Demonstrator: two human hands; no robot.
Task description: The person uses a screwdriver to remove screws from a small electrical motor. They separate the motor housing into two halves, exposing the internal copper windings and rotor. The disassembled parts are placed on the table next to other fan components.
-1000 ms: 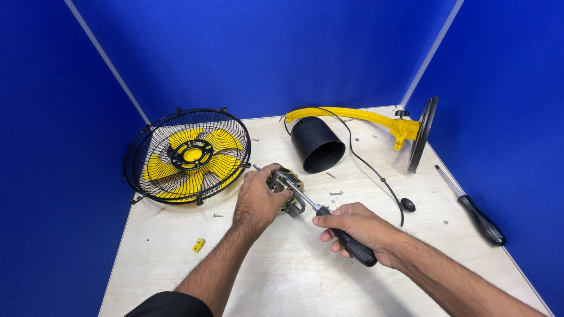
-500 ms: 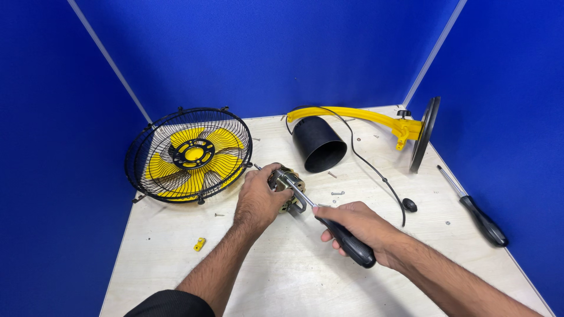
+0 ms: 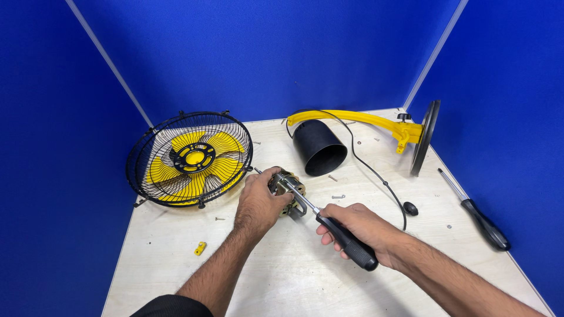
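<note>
My left hand grips a small metal fan motor on the plywood table. A screwdriver with a black handle is in my right hand, and its shaft tip rests on the motor. Left of the motor leans a black wire fan cage with yellow blades. A black cylindrical motor housing lies on its side just beyond the motor.
A yellow fan arm with a black round base lies at the back right, with a black cord trailing from it. A second screwdriver lies at the right edge. Loose screws and a small yellow clip dot the table. Blue walls surround it.
Both hands keep their hold on the motor and the screwdriver. Hardly anything has shifted.
</note>
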